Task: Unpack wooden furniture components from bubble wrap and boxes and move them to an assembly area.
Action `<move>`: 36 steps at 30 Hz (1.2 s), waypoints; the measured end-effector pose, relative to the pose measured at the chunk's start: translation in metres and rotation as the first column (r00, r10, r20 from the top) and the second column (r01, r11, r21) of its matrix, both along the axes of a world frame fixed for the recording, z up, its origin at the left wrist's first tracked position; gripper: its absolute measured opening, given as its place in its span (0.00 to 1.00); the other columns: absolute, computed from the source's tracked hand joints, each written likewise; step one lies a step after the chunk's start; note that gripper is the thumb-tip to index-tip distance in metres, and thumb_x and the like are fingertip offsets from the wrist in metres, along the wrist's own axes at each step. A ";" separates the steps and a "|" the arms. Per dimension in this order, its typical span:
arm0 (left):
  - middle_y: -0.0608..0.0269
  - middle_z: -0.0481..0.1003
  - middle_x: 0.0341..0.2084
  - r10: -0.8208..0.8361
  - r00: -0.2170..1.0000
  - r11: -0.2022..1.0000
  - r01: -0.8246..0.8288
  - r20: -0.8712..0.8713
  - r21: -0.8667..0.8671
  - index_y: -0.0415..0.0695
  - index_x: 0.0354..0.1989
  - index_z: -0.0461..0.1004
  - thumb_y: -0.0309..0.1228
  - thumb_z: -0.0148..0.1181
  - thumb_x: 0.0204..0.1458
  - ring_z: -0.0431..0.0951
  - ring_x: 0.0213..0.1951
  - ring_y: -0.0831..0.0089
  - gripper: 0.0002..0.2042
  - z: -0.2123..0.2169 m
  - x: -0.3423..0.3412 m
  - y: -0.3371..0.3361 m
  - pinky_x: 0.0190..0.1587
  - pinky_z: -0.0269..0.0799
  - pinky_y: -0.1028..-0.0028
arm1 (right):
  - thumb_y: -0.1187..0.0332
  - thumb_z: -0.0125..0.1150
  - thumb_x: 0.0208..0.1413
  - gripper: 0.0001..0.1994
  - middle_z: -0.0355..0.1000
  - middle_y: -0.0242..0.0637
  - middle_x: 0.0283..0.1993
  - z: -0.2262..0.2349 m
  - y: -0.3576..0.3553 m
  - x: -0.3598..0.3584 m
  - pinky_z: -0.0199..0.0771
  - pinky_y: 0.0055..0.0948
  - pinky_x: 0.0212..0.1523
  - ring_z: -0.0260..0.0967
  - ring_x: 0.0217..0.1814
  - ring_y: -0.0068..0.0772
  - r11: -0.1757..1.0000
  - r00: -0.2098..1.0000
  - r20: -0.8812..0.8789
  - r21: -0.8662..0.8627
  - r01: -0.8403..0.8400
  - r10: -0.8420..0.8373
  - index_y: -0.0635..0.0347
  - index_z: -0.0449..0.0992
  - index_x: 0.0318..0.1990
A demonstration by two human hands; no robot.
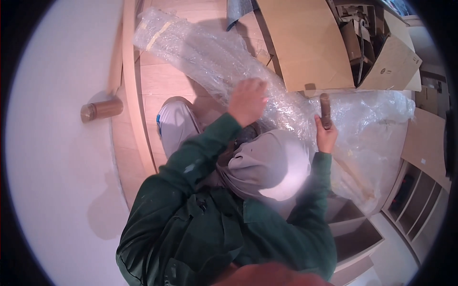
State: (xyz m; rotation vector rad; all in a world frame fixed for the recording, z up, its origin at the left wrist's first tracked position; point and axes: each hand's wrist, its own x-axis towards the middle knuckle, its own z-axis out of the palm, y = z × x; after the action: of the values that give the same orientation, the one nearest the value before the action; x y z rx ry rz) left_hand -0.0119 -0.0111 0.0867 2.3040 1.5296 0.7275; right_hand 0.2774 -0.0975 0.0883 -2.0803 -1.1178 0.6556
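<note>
Blur (276,275) of reddish brown fills the bottom edge, and I cannot tell if it is a hand, so I cannot tell how my own fingers are. Just past it, another person in a green jacket (191,224) and a grey hood (267,164) bends over the wooden floor (164,83), seen from above. A grey knee (176,121) sticks out beside them. That person's first hand (248,101) rests on a long bundle of bubble wrap (205,52) with its fingers curled together. Their second hand (326,137) has its fingers clamped on a brown stick (325,110), held upright just beside the wrap. The bundle lies on the floor in front of the person and slants toward the top left. More clear wrap (377,119) spreads to the right. White shelves (420,205) stand on the right. Farther off is an open cardboard box (310,47). On the left, a small brown peg (101,110) pokes out of the white wall (62,167).
</note>
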 end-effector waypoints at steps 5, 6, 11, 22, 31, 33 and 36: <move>0.49 0.75 0.45 -0.148 0.969 0.746 -0.021 -0.197 -0.666 0.37 0.50 0.71 0.46 0.57 0.53 0.74 0.49 0.52 0.24 -0.015 0.050 0.010 0.54 0.67 0.59 | 0.58 0.70 0.47 0.14 0.76 0.42 0.34 -0.040 -0.018 -0.015 0.71 0.40 0.39 0.72 0.37 0.45 0.990 0.894 0.425 -0.060 -0.127 0.141 0.58 0.78 0.33; 0.48 0.76 0.44 -0.143 0.977 0.700 -0.014 -0.159 -0.714 0.37 0.47 0.72 0.48 0.54 0.55 0.75 0.48 0.52 0.24 -0.017 0.053 0.011 0.53 0.67 0.59 | 0.58 0.70 0.47 0.14 0.76 0.43 0.35 -0.044 -0.021 -0.019 0.71 0.42 0.41 0.72 0.39 0.47 0.995 0.900 0.424 -0.052 -0.084 0.098 0.57 0.79 0.35; 0.46 0.77 0.36 -0.095 0.995 0.740 0.059 -0.017 -0.670 0.40 0.37 0.74 0.51 0.51 0.57 0.77 0.41 0.48 0.22 -0.043 0.054 -0.007 0.45 0.70 0.55 | 0.58 0.68 0.46 0.15 0.76 0.43 0.37 -0.074 -0.031 -0.016 0.71 0.45 0.42 0.72 0.42 0.50 0.998 0.893 0.446 -0.028 -0.054 0.061 0.55 0.79 0.39; 0.53 0.75 0.35 -0.561 0.780 0.636 0.621 0.277 -0.458 0.48 0.42 0.71 0.44 0.51 0.53 0.74 0.41 0.51 0.15 -0.028 -0.009 -0.060 0.43 0.68 0.57 | 0.58 0.67 0.44 0.16 0.76 0.43 0.38 -0.068 -0.022 -0.011 0.69 0.44 0.46 0.72 0.43 0.49 0.995 0.910 0.410 -0.102 -0.017 0.058 0.55 0.79 0.40; 0.48 0.75 0.45 -0.449 0.889 0.691 0.411 0.093 -0.595 0.40 0.51 0.70 0.49 0.59 0.51 0.75 0.48 0.50 0.27 -0.027 0.085 -0.024 0.50 0.69 0.57 | 0.58 0.66 0.44 0.18 0.76 0.45 0.40 -0.074 -0.021 -0.012 0.72 0.46 0.45 0.73 0.44 0.52 0.998 0.952 0.303 -0.028 0.049 -0.038 0.50 0.79 0.45; 0.47 0.75 0.44 -0.440 0.894 0.663 0.390 0.090 -0.639 0.39 0.50 0.70 0.52 0.60 0.50 0.75 0.48 0.51 0.29 -0.043 0.102 -0.019 0.51 0.69 0.58 | 0.58 0.66 0.44 0.18 0.77 0.46 0.39 -0.078 -0.019 -0.009 0.73 0.46 0.44 0.73 0.43 0.52 0.998 0.954 0.298 -0.028 0.049 -0.038 0.50 0.79 0.44; 0.46 0.75 0.45 -0.349 0.924 0.593 0.348 0.157 -0.726 0.37 0.48 0.71 0.55 0.62 0.47 0.76 0.49 0.51 0.32 -0.057 0.113 -0.019 0.52 0.69 0.60 | 0.58 0.66 0.45 0.17 0.76 0.49 0.35 -0.067 -0.007 -0.002 0.73 0.46 0.42 0.73 0.40 0.55 0.990 0.963 0.265 -0.119 0.074 -0.040 0.53 0.79 0.42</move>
State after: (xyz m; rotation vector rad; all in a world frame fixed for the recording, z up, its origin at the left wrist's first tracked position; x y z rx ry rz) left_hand 0.1015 -0.0306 0.0296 1.8351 1.0152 -0.0455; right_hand 0.2750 -0.1041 0.0215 -2.3526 -1.1809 0.4417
